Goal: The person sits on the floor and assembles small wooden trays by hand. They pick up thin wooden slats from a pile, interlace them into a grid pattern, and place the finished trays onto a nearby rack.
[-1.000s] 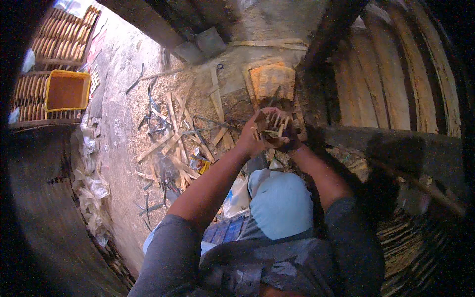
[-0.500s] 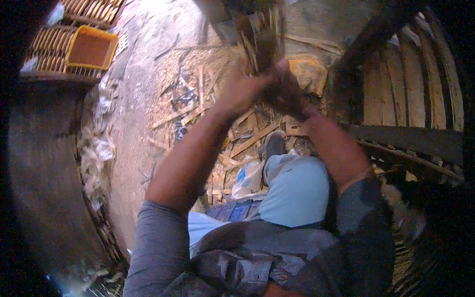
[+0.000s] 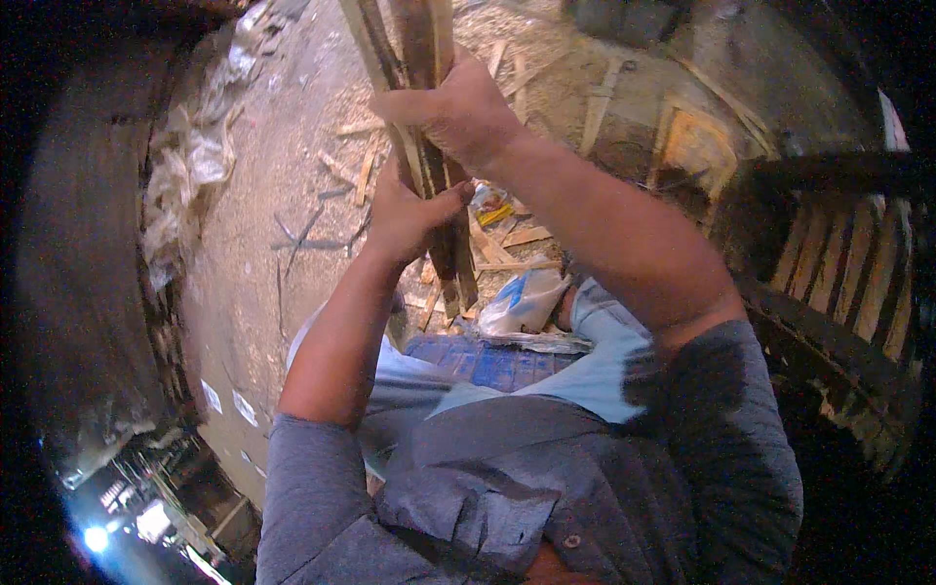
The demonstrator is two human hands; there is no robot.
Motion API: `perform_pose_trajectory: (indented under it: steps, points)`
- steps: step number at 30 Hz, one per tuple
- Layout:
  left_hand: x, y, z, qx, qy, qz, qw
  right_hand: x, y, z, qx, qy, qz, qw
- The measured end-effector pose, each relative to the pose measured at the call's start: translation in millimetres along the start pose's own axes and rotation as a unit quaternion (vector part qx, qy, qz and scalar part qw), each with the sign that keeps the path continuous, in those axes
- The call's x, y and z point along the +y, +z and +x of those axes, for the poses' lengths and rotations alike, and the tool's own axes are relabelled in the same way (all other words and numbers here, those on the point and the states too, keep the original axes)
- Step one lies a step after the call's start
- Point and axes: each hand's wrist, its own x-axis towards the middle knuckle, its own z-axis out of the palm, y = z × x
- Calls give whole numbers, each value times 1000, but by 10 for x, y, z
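Observation:
A bundle of long wooden strips (image 3: pixel 425 44) with rough, dark edges stands nearly upright in front of me, its upper end cut off by the frame's top. My right hand (image 3: pixel 462 115) grips it higher up, fingers wrapped around the strips. Below, my left hand (image 3: pixel 413 213) is closed on the same bundle, with the thumb across its front. The lower ends of the strips come down close to a white and blue plastic bag (image 3: pixel 526 304) between my legs.
Wood scraps (image 3: pixel 502 244) and shavings litter the floor. A blue slatted surface (image 3: pixel 478 363) lies between my legs. Crumpled clear plastic (image 3: pixel 195 166) runs along the left. At right are a wooden slatted frame (image 3: pixel 848 273) and an orange-yellow panel (image 3: pixel 697 146).
The bundle has come nearer and left, and now stands more upright. My hands, close together before, are now one above the other on it. The yellow crate at upper left has left the view.

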Motion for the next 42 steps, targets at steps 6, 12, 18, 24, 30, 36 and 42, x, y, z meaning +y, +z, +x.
perform_pose_trajectory:
  steps: [6, 12, 18, 24, 30, 36, 42]
  points:
    - [-339, -958, -266, 77, -64, -110, 989, 776, 867, 237, -58, 51, -49, 996]
    - [-592, -1865, -609, 184, -8, -322, 929, 1709, 708, 384, -103, 122, -169, 973]
    - [-403, -2587, -712, 269, 90, -439, 853, 3696, -646, -956, -162, 357, -645, 655]
    - [-502, -2725, -894, 333, 95, -396, 850, 3832, -737, -1327, -74, 405, -723, 555]
    - [-680, -2913, -995, 342, 103, -402, 843, 4051, -1062, -1322, 134, 345, -600, 710]
    - [-678, -2902, -1049, 348, 107, -419, 832, 3840, -896, -1345, 160, 239, -528, 799]
    - [-591, -2877, -1049, 324, 109, -428, 836, 2957, -1274, -708, -93, 359, -671, 642]
